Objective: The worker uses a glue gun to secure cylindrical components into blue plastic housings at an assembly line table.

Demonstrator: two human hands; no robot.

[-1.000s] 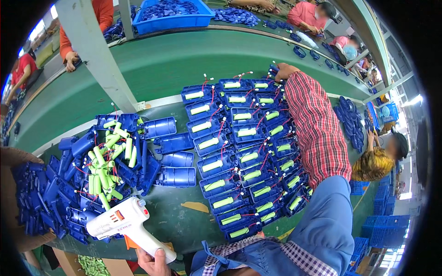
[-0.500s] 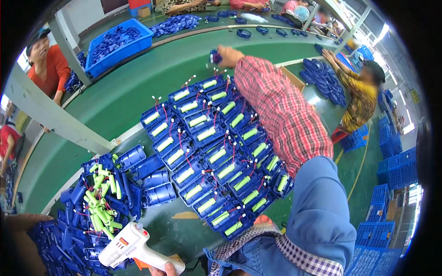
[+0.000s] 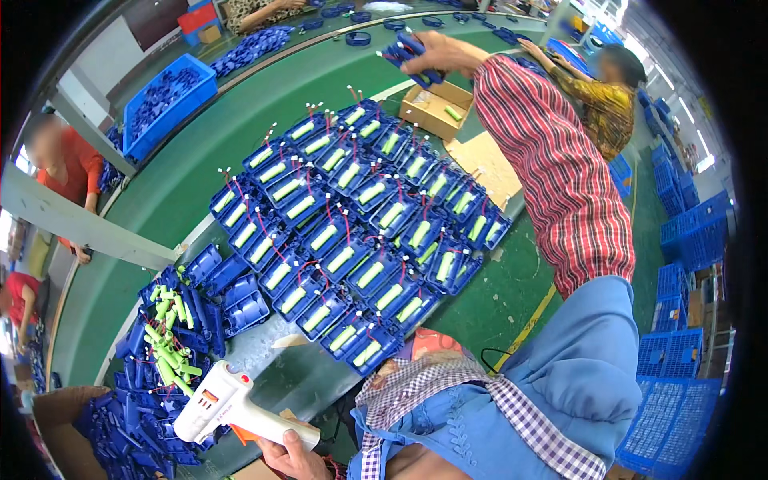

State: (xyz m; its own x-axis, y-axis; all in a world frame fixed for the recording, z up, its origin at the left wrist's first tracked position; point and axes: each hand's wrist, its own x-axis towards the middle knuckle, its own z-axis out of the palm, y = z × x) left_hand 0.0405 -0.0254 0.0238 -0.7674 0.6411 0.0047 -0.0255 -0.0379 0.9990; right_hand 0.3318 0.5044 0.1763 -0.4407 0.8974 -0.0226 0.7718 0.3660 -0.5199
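Observation:
My left hand point(image 3: 294, 458) is closed round the handle of a white glue gun point(image 3: 214, 404) with an orange trigger, at the lower left. Stretched out at the far side, my right hand point(image 3: 448, 54) grips a dark blue plastic housing point(image 3: 412, 60); a small white connector shows at its edge. Between my hands, many blue housings point(image 3: 340, 260) lie in slanting rows on the table, each with a light green battery cell and red wires ending in white connectors. Beside the glue gun, a pile of loose green battery cells point(image 3: 168, 340) rests on more blue parts.
An open cardboard box point(image 3: 436, 112) holding a green cell stands beyond the rows. Behind runs a green conveyor belt point(image 3: 264, 104), with a blue bin point(image 3: 170, 104) of parts on its far side. A pale post point(image 3: 88, 212) rises at left. Co-workers sit around; blue crates point(image 3: 664, 416) stack at right.
My right hand has moved right and farther out with the blue housing. The view has shifted, uncovering the cardboard box. My left hand still holds the glue gun.

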